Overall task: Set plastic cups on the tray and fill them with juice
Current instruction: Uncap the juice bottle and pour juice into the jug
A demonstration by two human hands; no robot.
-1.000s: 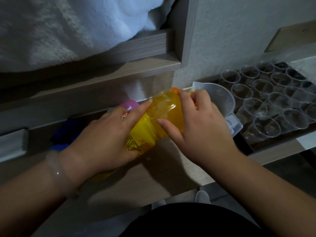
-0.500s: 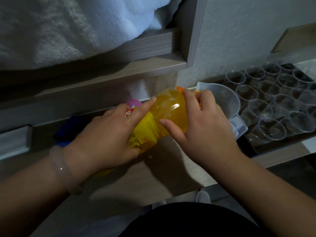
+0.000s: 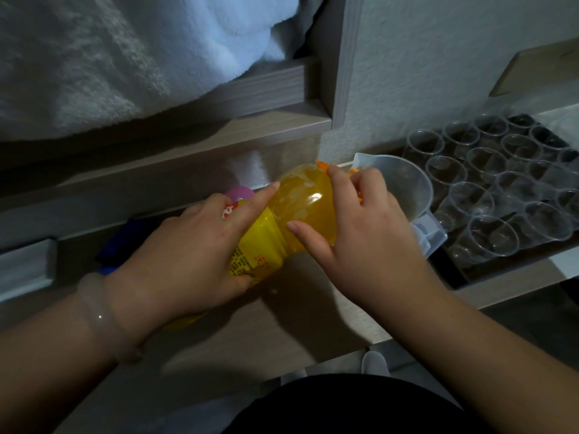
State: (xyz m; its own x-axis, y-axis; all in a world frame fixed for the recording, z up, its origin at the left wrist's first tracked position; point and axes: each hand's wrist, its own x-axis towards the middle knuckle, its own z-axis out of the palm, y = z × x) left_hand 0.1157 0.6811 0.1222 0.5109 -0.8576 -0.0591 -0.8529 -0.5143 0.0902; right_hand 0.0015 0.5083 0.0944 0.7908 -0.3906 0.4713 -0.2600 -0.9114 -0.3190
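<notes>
A bottle of orange juice [image 3: 302, 203] with a yellow label lies tilted toward the right over the wooden counter. My left hand [image 3: 188, 252] grips its labelled body, index finger stretched along the bottle. My right hand [image 3: 363, 227] grips the neck, fingers curled round the orange cap [image 3: 322, 166]. Just beyond the cap stands a clear plastic measuring jug [image 3: 407, 183]. To the right, several empty clear plastic cups [image 3: 488, 233] stand in rows on a dark tray [image 3: 463, 270].
A wooden shelf [image 3: 219, 136] holding a white fluffy blanket [image 3: 109, 51] overhangs the counter at the back left. A pink round object [image 3: 239, 192] and a blue object [image 3: 119, 245] lie behind my left hand. The counter's front edge [image 3: 313, 355] is near my body.
Both hands and the bottle stay almost where they were; the view has drifted slightly, and my right fingers have shifted a little on the cap.
</notes>
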